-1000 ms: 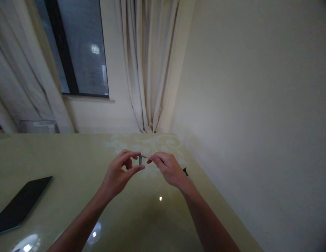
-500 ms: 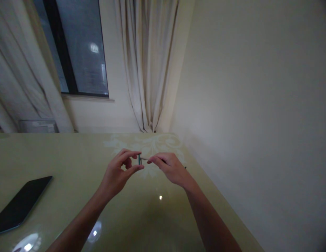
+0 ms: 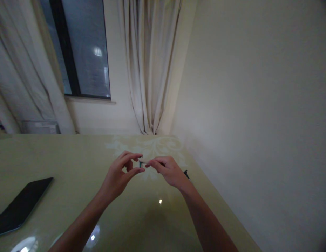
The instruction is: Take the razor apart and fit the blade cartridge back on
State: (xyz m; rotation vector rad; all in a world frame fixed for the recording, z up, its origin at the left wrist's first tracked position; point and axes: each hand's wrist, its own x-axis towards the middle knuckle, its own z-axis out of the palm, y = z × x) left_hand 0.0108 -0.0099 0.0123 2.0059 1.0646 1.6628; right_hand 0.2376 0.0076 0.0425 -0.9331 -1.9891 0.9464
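Between thumb and fingertips, my left hand (image 3: 120, 175) pinches a small, thin green piece (image 3: 141, 164) by its top and bottom edges. It looks like a little circuit board with dark bits at its edge, but it is too small to be sure. My right hand (image 3: 167, 170) is closed on a slim pale stick (image 3: 144, 162). The stick's tip points left and meets or overlaps the upper part of the green piece. Whether the tip is a swab or a brush cannot be made out. Both hands are held above the table.
A glossy yellow-green table (image 3: 81, 164) with a pale floral pattern spreads below. A dark flat tablet-like device (image 3: 22, 206) lies at the left. Behind my right wrist a small black object (image 3: 186, 173) partly shows. A wall (image 3: 252, 115) borders the right side; curtains (image 3: 149, 70) hang beyond.
The stick's tip has shifted up and left over the green piece. My right hand has moved slightly left, and more of the black object behind its wrist shows.
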